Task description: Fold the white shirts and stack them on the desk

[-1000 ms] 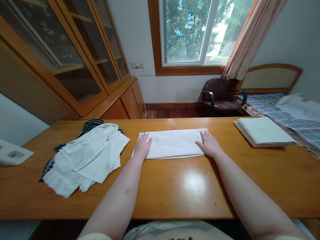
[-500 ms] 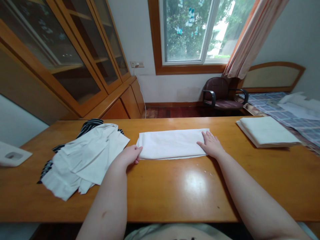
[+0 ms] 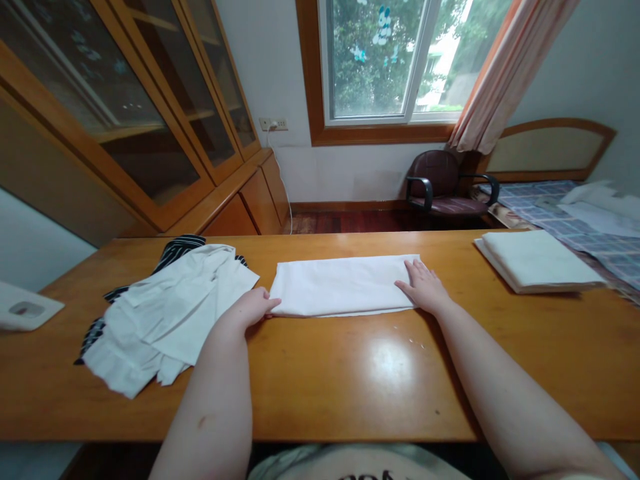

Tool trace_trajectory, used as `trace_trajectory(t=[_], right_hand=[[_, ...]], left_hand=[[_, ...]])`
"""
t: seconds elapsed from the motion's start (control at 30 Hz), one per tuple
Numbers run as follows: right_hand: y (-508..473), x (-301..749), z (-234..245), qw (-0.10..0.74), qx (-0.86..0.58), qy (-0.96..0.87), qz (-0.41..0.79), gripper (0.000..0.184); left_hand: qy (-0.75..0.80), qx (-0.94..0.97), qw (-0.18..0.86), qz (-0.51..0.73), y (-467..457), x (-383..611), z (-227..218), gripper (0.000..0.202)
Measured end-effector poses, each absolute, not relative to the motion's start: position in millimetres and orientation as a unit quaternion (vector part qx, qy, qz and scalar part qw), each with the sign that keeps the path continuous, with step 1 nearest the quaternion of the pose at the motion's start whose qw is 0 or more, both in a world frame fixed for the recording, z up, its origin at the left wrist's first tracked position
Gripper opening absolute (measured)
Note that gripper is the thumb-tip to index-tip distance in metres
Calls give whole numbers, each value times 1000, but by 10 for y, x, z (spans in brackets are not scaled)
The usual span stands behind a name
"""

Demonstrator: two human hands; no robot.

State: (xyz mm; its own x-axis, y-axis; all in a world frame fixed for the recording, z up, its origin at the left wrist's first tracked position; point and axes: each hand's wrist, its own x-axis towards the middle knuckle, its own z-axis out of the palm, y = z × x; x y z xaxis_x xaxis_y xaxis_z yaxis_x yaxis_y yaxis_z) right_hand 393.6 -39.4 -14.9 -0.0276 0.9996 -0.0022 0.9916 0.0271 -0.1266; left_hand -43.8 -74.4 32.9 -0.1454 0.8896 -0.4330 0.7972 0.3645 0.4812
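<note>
A white cloth (image 3: 340,287), folded into a long flat strip, lies across the middle of the table. At its near left corner is my left hand (image 3: 254,307), thumb over the edge and the other fingers partly hidden under or beside it. My right hand (image 3: 425,287) rests flat on the right end of the strip, fingers spread. Left of my left hand lies a loose, crumpled heap of white cloth (image 3: 175,313), with black striped fabric (image 3: 180,250) showing from beneath. Off to the right sits a neatly folded white stack of cloth (image 3: 540,260).
The wooden table (image 3: 340,387) spans the view. A white plastic object (image 3: 25,308) stands at its left edge. Beyond the table are a glass-fronted cabinet (image 3: 210,180), an office chair (image 3: 440,183) and a bed (image 3: 600,227) with a plaid cover.
My left hand has shifted slightly left at the cloth's left end, and that corner lies a little further out and flatter. My right hand stays on the right end.
</note>
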Motion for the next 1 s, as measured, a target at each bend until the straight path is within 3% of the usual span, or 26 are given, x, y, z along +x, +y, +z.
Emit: trace_trajectory(t=[0.2,0.33,0.67,0.77,0.9,1.0], right_hand=[[-406,3935,-128,46,-696,-714,53,73],[-407,3930,-108,44,-697,-713,59,73],[-414,3933,-109,51,-691,-719,57,73],[-407,3938,-116,49,-693,-717,57,73],[-402,3928,-116,44,-698,-713,55,74],[-406,3917,-112,43,-699,-711,54,74]], left_hand=[[730,561,342,187,-702,-422,347,35],[704,574,344,238,-658,-386,352,32],[763,584,269,59,-653,-426,266,38],[778,593,201,52,-648,-368,362,32],[775,609,26,165,-651,-85,436,37],[683,702,9,203,-687,255,360,38]])
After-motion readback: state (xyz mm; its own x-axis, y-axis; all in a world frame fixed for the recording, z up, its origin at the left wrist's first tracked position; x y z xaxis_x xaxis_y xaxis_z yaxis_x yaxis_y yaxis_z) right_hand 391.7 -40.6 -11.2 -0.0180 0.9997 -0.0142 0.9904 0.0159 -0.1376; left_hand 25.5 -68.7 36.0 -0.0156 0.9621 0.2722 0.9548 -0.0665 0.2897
